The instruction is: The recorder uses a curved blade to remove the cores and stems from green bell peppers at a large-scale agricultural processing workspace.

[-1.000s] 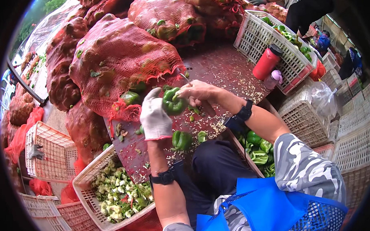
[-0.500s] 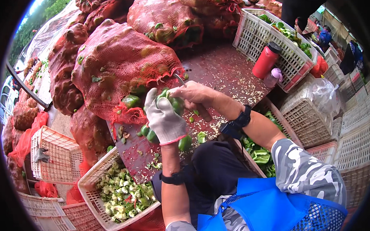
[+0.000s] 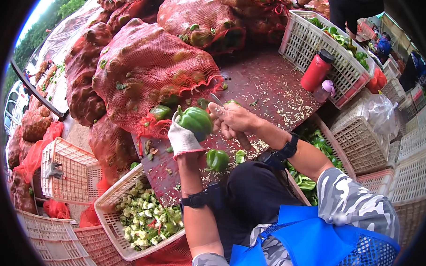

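In its white glove, my left hand (image 3: 184, 137) grips a green bell pepper (image 3: 196, 123) from the left side, stem upward. My bare right hand (image 3: 235, 119) is closed around a small knife; its metal blade (image 3: 215, 99) points up past the thumb and its brown handle (image 3: 244, 140) shows below the fingers. The knife is just right of the pepper, apart from the blade tip. Below the hands, another green pepper (image 3: 217, 160) lies on the seed-strewn red board (image 3: 272, 79), beside a cut green piece (image 3: 241, 156). An open red mesh sack (image 3: 150, 72) spills peppers behind my left hand.
At lower left a white crate (image 3: 128, 251) holds pale pepper cores. Cut green peppers fill a crate (image 3: 333, 145) right of my knee. A red bottle (image 3: 316, 70) stands by a far crate (image 3: 303, 33) of peppers. Another person (image 3: 354, 8) works at the back right.
My left hand has turned and lowered its grip, so the held pepper now shows nearly whole. The right hand with the knife has drawn slightly away from it. The whole view has shifted a little.
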`<state>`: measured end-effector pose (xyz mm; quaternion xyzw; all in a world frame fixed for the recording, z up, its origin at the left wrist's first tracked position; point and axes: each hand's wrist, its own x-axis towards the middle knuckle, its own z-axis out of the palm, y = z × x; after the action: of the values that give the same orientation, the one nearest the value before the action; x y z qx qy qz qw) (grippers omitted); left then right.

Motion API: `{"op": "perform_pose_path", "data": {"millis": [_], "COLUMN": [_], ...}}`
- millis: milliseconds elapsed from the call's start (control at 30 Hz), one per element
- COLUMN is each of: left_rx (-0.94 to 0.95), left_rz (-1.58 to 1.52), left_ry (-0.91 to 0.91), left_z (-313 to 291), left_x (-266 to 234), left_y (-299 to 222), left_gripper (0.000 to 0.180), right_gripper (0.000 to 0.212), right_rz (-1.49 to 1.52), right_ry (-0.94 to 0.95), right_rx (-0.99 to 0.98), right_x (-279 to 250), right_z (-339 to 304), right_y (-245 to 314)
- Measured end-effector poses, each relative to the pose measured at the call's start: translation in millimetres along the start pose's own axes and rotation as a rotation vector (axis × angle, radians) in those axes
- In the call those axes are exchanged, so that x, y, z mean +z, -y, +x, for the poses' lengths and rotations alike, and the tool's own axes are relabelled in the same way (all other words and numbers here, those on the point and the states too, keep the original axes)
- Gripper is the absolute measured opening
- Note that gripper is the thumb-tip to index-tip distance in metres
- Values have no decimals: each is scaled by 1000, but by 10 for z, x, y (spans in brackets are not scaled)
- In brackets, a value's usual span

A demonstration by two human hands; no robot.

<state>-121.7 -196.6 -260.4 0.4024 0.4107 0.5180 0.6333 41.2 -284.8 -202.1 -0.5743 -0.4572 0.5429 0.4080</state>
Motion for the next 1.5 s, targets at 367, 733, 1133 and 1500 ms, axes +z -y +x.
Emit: {"op": "perform_pose_path", "data": {"millis": [367,733,1133,1500], "left_rx": [534,696,655,-43], "left_rz": [793,848,796,-360], "left_ry": [54,139,155,1], "left_z": [25,-52,-110,96], "left_x": [-181,-214,-107,-141], "left_y": [-39,-180,-231,-107], "left_gripper": [30,30,31,40], "right_gripper": [83,85,83,70], "right_rz": [-143,-219,-232,-640], "right_ry": [172,258,222,93], "right_rx": [25,154,256,-367], "right_x": [217,268,287,394], "right_z": [-234,-106,-69,-122], "right_y": [267,365,274,-270]}}
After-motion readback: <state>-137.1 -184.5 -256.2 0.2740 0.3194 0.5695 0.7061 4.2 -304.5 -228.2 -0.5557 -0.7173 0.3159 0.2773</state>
